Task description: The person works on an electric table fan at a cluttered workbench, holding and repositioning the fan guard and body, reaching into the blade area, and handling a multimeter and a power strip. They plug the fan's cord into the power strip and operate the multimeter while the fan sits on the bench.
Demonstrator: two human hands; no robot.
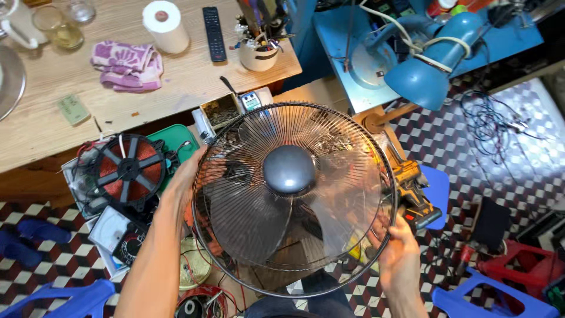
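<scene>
The round wire fan guard [294, 197], with its dark grey domed cap [288, 169] at the centre, is held flat in front of the person over a crowded work area; translucent blades show through the wires, so the guard seems to sit on or just above the fan head, though I cannot tell whether it is seated. The left hand [187, 171] lies against the guard's left rim, fingers curled around the outer ring; the right hand [399, 250] closes on the lower right rim, thumb over the wires; both hands have hold of the guard and nothing else.

Just beside the left rim lies a copper coil disc with a black spoked frame [128, 171], and below it a meter with a white dial face [109, 228]; a yellow and black cordless drill [415, 191] lies touching or just beside the right rim; a small open box of parts [220, 110] sits near the top edge. Behind, the wooden surface [194, 79] carries a pink cloth [128, 65], a paper roll [166, 25] and a remote [214, 32].

The likely trouble, as I judge it: the wide ring could sweep the drill or the coil if it tilts or turns; thin wires could bend under an uneven grip; a rim held at only two points could slip and drop onto the clutter.
</scene>
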